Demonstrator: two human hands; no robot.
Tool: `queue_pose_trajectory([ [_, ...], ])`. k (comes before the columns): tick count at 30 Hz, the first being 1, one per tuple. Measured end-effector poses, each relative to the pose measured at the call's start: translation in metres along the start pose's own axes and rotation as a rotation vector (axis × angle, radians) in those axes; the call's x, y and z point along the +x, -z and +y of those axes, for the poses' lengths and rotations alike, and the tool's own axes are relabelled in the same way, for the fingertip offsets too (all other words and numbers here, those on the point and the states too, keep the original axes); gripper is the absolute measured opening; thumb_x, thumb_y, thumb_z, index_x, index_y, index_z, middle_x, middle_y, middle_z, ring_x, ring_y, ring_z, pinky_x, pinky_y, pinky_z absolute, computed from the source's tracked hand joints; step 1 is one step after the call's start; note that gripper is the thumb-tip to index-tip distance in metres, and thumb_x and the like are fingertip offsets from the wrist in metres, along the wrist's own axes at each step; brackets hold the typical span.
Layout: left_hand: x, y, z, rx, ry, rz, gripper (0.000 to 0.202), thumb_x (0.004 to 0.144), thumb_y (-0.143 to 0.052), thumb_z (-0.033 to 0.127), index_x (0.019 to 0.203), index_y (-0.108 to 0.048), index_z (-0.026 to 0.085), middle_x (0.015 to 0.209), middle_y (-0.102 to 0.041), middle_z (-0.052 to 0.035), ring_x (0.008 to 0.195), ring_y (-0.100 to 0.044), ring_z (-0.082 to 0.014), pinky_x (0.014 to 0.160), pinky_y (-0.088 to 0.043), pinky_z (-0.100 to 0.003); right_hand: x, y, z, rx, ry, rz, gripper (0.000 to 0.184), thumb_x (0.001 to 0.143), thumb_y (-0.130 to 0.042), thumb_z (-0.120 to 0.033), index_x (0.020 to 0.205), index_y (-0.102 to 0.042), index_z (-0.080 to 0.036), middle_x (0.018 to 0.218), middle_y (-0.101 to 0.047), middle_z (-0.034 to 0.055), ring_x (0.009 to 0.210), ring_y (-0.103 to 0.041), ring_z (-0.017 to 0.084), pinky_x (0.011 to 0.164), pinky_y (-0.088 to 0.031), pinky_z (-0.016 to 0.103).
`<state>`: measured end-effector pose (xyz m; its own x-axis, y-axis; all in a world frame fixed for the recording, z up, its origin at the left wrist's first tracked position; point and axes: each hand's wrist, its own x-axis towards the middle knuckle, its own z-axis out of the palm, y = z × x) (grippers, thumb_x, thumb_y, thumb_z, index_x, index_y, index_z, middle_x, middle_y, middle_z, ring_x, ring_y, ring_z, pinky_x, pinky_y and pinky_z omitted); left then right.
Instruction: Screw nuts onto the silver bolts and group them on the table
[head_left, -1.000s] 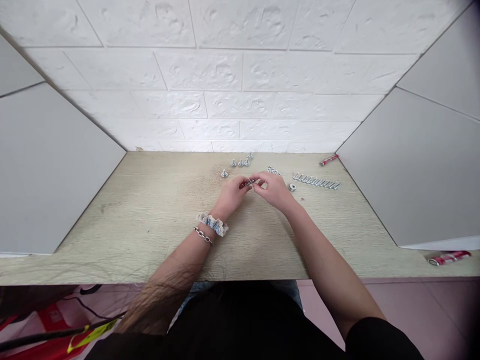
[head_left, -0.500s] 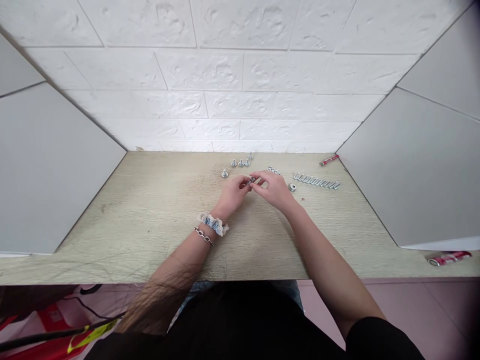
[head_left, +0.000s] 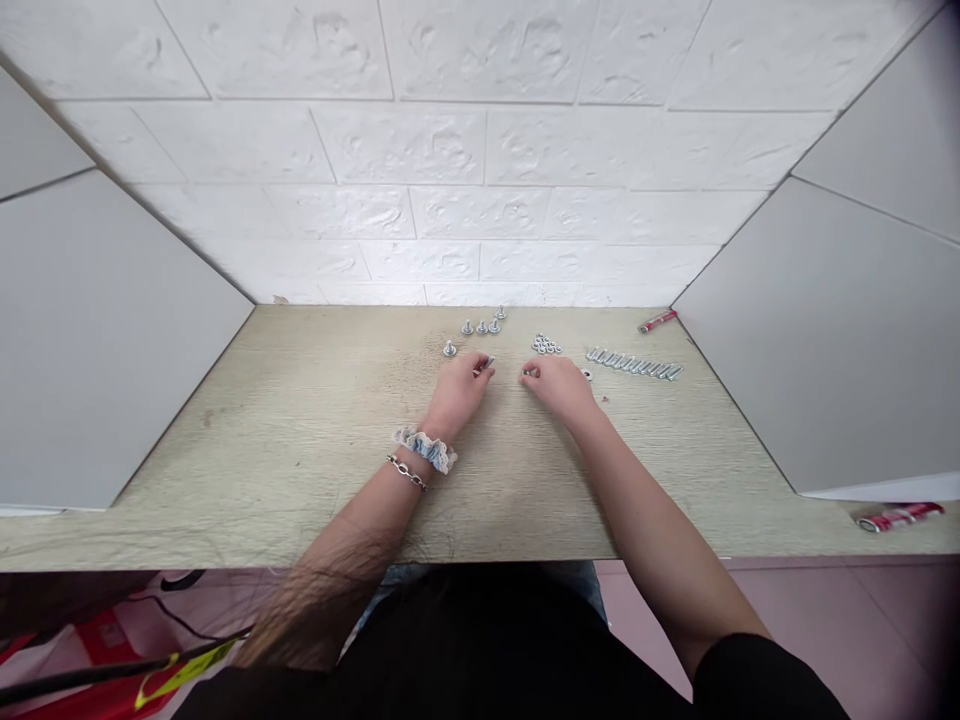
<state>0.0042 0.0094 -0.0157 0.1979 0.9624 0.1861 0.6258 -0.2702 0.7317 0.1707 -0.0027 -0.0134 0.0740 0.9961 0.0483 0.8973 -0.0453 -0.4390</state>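
Pinched in my left hand [head_left: 459, 388] is a bolt [head_left: 490, 361], its shiny shank poking up past the fingertips. My right hand [head_left: 559, 385] is apart from it, a short way to the right, with thumb and fingers closed round a small shiny metal piece, too small to name. Just beyond the right hand lies a cluster of nuts [head_left: 547, 345]. A washer [head_left: 587, 375] shows partly behind that hand. Beyond my left hand stands a bolt with a wide round base [head_left: 449, 348], and several similar ones [head_left: 482, 327] stand farther back.
A row of bolts [head_left: 634, 364] lies on the wooden tabletop [head_left: 300, 420] to the right. One red battery [head_left: 658, 321] is at the back right corner, another red battery [head_left: 898, 517] at the front right. White brick wall behind; grey panels [head_left: 825, 320] flank both sides.
My hands have moved apart from where they met. The left keeps the bolt; the right has shifted slightly right and nearer to me, uncovering the nuts.
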Motion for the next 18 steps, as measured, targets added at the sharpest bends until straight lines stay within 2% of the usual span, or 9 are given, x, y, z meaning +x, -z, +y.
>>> queue_pose_trajectory([
  [5,-0.002,-0.001,0.000,0.025,-0.030,-0.017,0.015,0.078,-0.055,0.022,0.089,-0.063,0.017,0.085,-0.066,-0.0044,0.075,-0.059,-0.0158,0.076,-0.046,-0.029,0.007,-0.003,0.013,0.145,-0.080,-0.112,0.028,0.068,-0.063,-0.033,0.094,-0.069,-0.025,0.093,-0.067,0.0011,0.088,-0.059,0.019,0.076,-0.043,0.026],
  [10,-0.002,-0.002,-0.001,0.051,-0.064,-0.039,0.016,0.078,-0.054,0.023,0.090,-0.063,0.017,0.086,-0.065,-0.0049,0.076,-0.058,-0.0165,0.076,-0.045,-0.030,0.007,-0.002,0.015,0.138,-0.087,-0.144,0.031,0.067,-0.063,-0.031,0.097,-0.069,-0.025,0.097,-0.067,0.0002,0.092,-0.059,0.020,0.079,-0.043,0.027],
  [14,-0.002,-0.002,-0.002,0.066,-0.083,-0.051,0.016,0.079,-0.052,0.023,0.091,-0.062,0.018,0.087,-0.065,-0.0048,0.078,-0.058,-0.0170,0.077,-0.045,-0.031,0.005,0.007,0.014,0.124,-0.079,-0.085,0.031,0.069,-0.062,-0.034,0.097,-0.068,-0.024,0.096,-0.067,0.0017,0.092,-0.060,0.020,0.078,-0.043,0.026],
  [18,-0.004,-0.001,0.000,0.071,-0.107,-0.056,0.016,0.080,-0.051,0.022,0.091,-0.062,0.018,0.087,-0.065,-0.0048,0.079,-0.058,-0.0169,0.078,-0.045,-0.031,0.001,0.031,0.021,-0.003,-0.194,0.029,0.025,0.075,-0.055,-0.036,0.092,-0.070,-0.026,0.092,-0.067,0.0042,0.089,-0.060,0.021,0.074,-0.043,0.028],
])
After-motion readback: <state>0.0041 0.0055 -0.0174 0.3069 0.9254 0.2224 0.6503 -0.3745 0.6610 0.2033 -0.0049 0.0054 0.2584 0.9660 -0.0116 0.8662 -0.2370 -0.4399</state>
